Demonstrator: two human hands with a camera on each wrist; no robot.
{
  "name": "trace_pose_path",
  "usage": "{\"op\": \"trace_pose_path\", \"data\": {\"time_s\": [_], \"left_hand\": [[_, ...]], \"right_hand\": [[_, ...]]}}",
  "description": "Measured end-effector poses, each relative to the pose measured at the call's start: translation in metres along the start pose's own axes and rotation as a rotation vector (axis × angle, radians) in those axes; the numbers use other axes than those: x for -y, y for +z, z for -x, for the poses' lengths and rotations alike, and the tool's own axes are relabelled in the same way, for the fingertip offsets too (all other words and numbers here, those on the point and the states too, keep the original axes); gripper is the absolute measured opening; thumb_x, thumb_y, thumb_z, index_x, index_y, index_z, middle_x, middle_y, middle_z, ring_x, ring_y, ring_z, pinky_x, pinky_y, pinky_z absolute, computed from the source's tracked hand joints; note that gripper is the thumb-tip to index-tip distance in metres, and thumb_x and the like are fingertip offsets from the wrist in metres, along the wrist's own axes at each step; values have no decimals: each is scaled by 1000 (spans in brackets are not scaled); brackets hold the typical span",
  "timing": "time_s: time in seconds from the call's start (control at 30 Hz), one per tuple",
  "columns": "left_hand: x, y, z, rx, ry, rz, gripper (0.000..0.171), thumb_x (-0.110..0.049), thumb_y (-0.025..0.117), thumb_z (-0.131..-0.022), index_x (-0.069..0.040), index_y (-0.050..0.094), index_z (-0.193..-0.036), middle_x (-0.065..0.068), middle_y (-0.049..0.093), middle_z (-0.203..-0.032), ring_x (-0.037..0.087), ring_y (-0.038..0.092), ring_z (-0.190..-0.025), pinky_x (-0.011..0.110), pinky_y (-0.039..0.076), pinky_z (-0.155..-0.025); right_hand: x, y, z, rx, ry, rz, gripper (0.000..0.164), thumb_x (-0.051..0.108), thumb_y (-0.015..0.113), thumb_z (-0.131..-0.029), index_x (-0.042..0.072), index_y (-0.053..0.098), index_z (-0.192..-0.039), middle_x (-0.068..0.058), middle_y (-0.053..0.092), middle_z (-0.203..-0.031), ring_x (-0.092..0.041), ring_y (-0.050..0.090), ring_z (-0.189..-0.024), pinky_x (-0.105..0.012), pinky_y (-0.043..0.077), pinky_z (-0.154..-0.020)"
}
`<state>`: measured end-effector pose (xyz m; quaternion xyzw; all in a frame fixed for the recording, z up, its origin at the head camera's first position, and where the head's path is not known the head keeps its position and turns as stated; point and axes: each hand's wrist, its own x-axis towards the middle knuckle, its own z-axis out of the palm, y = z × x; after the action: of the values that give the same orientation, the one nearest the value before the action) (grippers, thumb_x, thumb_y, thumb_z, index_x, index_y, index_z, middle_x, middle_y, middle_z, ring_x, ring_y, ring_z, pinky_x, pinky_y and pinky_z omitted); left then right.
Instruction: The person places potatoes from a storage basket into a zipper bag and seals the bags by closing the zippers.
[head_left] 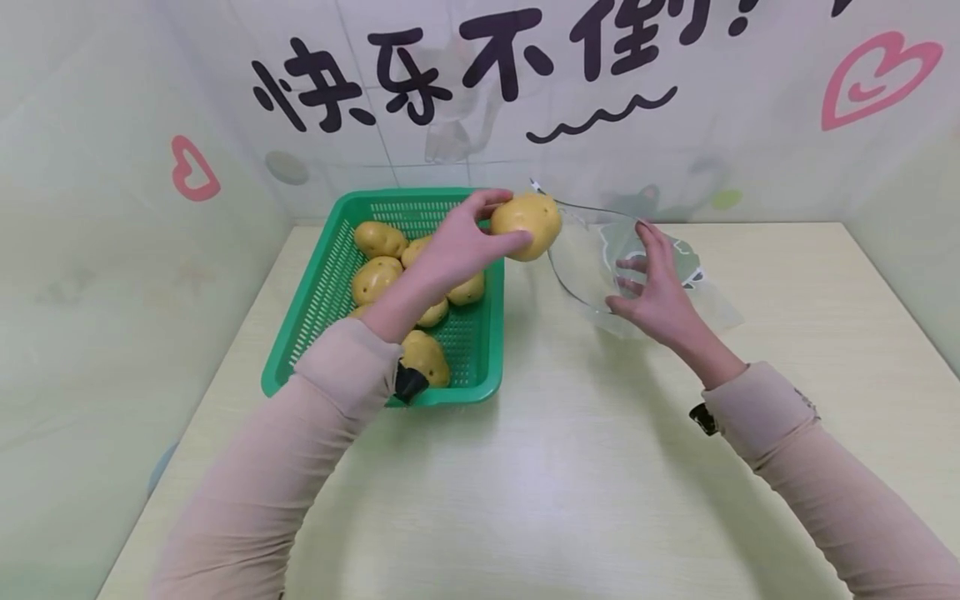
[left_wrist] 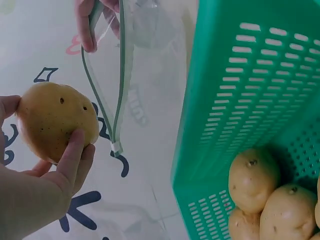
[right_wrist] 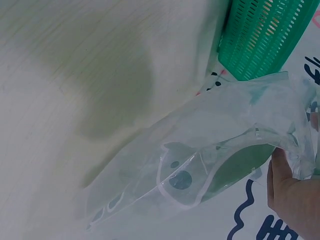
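My left hand grips a yellow potato in the air, just beyond the right rim of the green basket. To its right, my right hand holds the mouth of a clear zip bag spread wide, its fingers at the rim. The potato is beside the opening, outside the bag. A white slider sits at one end of the bag's zip in the left wrist view. Green and white print shows on the bag in the right wrist view, with no potato visible inside.
Several potatoes lie in the basket, partly hidden by my left forearm. The basket stands on a pale wooden table. Behind it rises a wall with black lettering and pink hearts; another wall borders the left side.
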<state>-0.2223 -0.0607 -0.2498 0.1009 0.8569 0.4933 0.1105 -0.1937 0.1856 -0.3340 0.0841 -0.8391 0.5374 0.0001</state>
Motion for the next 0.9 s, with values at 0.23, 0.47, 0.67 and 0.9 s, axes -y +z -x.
{"op": "trace_pose_path", "data": {"time_s": [0.23, 0.47, 0.67, 0.9], "left_hand": [[-5, 20, -12, 45, -67, 101, 64, -23, 67, -87, -15, 38, -144, 8, 42, -147, 20, 56, -114, 30, 51, -95], [-5, 35, -20, 118, -74, 91, 68, -24, 67, -88, -10, 35, -146, 6, 42, -146, 20, 52, -117, 31, 47, -101], [-2, 46, -27, 149, -60, 54, 68, -25, 68, -86, -11, 37, -145, 7, 46, -143, 21, 51, -117, 33, 45, -103], [1, 53, -29, 158, -53, -13, 68, -24, 66, -87, -13, 36, -147, 9, 47, -142, 22, 51, -115, 35, 46, -102]], "right_hand": [[0, 0, -1, 4, 6, -7, 104, -12, 62, -77, 10, -4, -154, -6, -7, -158, -41, 36, -135, -37, 47, -100], [2, 0, 0, 10, 7, -14, 103, -12, 62, -78, 10, -5, -153, -6, -8, -159, -41, 36, -136, -34, 46, -100], [2, 0, -1, 13, 12, -27, 102, -12, 61, -79, 8, -5, -153, -7, -9, -158, -42, 36, -136, -30, 47, -99], [3, 1, -1, -5, 6, -71, 101, -15, 60, -78, 6, -4, -153, -9, -8, -158, -42, 37, -135, -4, 46, -82]]}}
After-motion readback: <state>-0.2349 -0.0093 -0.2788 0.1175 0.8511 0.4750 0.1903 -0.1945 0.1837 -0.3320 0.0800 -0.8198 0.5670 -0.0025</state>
